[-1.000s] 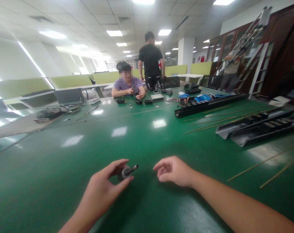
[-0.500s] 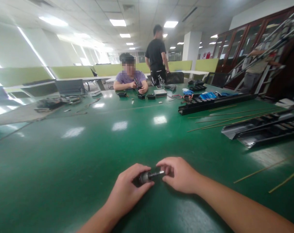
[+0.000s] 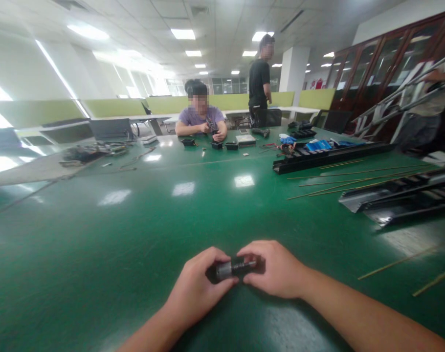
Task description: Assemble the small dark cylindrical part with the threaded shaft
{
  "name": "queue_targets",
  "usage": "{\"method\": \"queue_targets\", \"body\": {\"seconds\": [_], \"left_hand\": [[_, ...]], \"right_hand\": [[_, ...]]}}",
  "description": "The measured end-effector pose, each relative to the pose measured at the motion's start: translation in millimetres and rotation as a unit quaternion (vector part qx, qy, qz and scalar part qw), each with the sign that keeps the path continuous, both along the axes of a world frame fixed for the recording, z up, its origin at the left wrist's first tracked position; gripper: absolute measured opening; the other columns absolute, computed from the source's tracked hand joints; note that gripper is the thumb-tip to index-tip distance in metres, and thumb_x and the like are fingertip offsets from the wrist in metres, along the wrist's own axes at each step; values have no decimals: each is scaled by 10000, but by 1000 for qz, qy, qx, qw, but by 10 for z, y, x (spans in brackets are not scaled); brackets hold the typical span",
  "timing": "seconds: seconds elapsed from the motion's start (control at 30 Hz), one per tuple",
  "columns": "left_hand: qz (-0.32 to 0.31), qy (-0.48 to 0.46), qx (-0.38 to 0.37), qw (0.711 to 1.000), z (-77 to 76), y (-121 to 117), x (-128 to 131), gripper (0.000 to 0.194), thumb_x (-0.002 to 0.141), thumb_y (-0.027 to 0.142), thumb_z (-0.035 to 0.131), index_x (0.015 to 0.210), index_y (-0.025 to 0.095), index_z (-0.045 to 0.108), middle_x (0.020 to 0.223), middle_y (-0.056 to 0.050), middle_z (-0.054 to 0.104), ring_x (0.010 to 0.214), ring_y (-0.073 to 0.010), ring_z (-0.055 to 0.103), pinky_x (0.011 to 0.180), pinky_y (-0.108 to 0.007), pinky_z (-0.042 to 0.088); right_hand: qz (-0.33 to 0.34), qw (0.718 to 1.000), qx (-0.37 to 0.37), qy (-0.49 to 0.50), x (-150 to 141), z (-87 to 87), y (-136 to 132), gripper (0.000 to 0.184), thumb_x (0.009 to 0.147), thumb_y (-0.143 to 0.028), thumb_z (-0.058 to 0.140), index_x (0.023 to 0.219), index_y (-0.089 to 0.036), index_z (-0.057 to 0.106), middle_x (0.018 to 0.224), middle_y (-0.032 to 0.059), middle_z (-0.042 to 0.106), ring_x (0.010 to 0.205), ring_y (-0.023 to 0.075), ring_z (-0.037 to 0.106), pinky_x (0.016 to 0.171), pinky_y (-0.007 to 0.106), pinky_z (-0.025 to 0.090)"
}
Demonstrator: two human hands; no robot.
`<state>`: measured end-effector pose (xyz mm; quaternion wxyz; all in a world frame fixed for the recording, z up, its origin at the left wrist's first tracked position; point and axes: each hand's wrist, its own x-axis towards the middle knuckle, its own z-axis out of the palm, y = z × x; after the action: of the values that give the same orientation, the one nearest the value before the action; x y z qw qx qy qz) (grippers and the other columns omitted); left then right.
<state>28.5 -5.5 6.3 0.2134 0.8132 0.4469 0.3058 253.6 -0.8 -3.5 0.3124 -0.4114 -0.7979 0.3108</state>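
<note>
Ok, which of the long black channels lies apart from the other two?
The far channel, alongside the blue packets and beyond the thin rods; the other two channels lie close together, nearer, at the right edge.

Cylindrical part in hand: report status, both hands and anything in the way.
Left hand gripping cylindrical part. Right hand at its narrow tip, contact unclear. Black channels off to the right, apart from both hands.

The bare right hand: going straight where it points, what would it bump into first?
Likely the grey-and-black cylindrical object in the left hand, or that hand's fingertips; depth is unclear.
</note>
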Motion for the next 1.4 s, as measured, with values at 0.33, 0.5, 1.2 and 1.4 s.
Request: {"method": "queue_targets", "body": {"seconds": [0.33, 0.5, 1.2, 1.4], "left_hand": [[-12, 0, 1, 1000, -17, 8, -19, 216, 748, 298, 785, 918, 228, 672, 848, 9, 704, 754, -154, 654, 688, -240, 489], [-20, -5, -2, 1000, -12, -1, -5, 214, 747, 282, 790, 918, 230, 673, 839, 17, 703, 750, -146, 653, 686, -230, 485], [-24, -1, -11, 1000, -45, 13, 14, 239, 735, 280, 814, 922, 225, 676, 833, 25, 694, 748, -141, 641, 688, -227, 466], [-29, 10, -22, 999, -55, -7, 20, 234, 753, 300, 807, 933, 220, 681, 834, 18, 694, 751, -145, 640, 687, -230, 464]], "right_hand": [[18, 1000, 19, 5, -6, 4, -17, 345, 735, -174, 699, 1078, -204, 698, 977, 38, 719, 825, 182, 650, 776, 285, 489], [24, 999, 26, 13, -14, 4, -25, 326, 743, -164, 694, 1067, -197, 703, 970, 36, 720, 837, 175, 651, 778, 274, 486], [36, 998, 58, 4, -19, -65, -13, 198, 784, -161, 692, 972, -196, 744, 860, 16, 712, 773, 148, 641, 728, 242, 467], [38, 998, 59, 2, -11, -62, -17, 189, 781, -159, 698, 958, -198, 750, 851, 14, 714, 768, 147, 644, 718, 240, 467]]}}
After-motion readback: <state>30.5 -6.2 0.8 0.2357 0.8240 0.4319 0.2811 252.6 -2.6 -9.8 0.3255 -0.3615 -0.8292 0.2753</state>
